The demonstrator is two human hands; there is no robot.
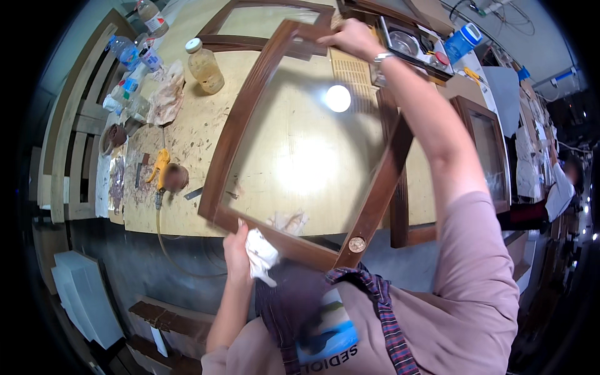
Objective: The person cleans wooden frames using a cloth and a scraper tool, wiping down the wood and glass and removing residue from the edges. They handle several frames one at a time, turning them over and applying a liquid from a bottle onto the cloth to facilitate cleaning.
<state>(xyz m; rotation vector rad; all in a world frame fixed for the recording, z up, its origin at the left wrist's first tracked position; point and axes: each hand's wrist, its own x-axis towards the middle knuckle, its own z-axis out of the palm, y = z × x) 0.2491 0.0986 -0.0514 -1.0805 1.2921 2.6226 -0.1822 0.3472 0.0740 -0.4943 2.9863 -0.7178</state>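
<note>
A brown wooden door frame with a glass pane (247,115) is held tilted above the workbench, its lower edge close to my body. At its far edge, my right hand (355,39) grips the top rail, fingers wrapped over the wood. My left hand (236,253) is closed on a crumpled white cloth (261,255) at the near left rail, thumb up against the wood. A round, pale recess (357,244) shows near the frame's near right corner. Bright lamp reflections cover part of the glass.
On the bench's left lie a yellow air blow gun (161,167) with its hose, a jar of amber liquid (205,70), a stained rag (167,94) and several bottles. Another glazed frame (481,140) stands right. A blue jug (462,41) is far right. A person (560,190) works beyond.
</note>
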